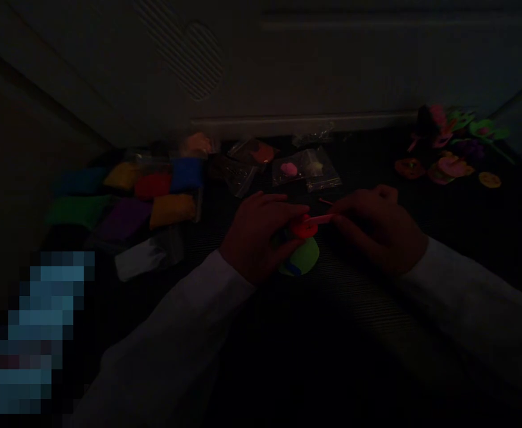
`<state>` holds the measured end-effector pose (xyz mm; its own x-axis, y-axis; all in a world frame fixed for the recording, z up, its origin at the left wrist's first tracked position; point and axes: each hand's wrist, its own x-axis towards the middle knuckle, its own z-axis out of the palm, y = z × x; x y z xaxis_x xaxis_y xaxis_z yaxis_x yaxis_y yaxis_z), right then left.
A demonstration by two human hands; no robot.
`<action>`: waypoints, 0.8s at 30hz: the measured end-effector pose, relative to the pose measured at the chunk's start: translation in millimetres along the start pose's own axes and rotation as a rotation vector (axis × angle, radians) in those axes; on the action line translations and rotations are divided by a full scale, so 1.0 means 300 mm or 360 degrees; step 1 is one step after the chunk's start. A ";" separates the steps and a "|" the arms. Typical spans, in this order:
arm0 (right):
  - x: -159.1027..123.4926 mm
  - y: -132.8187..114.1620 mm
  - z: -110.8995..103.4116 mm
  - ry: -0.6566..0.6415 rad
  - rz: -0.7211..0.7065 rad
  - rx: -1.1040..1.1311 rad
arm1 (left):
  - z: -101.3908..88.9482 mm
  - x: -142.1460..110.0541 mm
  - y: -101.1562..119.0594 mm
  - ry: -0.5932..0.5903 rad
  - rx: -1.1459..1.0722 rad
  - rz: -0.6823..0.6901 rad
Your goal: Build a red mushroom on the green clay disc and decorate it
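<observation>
The scene is very dark. My left hand point(263, 235) is closed on a round red clay piece point(304, 228), thumb and forefinger on either side of it. Under that piece lies a flat green clay disc point(306, 257) with a blue strip point(293, 267) across its left part. From the right, my right hand point(374, 226) pinches a slim pink modelling tool point(320, 219), whose tip touches the top of the red piece. A thin reddish stick point(326, 201) shows just beyond my right fingertips.
Left on the dark table are several bagged clay blocks, among them a blue one point(186, 173), an orange one point(172, 210) and a white one point(140, 258). Smaller bags point(323, 169) lie behind my hands. Finished clay figures point(449, 167) stand back right. A bright pixelated patch covers the lower left.
</observation>
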<state>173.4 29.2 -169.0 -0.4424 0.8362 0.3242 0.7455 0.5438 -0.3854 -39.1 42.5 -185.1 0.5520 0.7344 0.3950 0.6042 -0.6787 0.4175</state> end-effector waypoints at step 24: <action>0.003 -0.002 -0.001 -0.0051 -0.0003 -0.0148 | 0.010 0.004 0.009 0.0088 -0.0064 -0.0006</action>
<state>172.6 29.7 -168.2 -0.4587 0.8377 0.2964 0.7869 0.5379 -0.3025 -35.2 41.4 -185.8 0.5165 0.7362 0.4374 0.5820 -0.6764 0.4514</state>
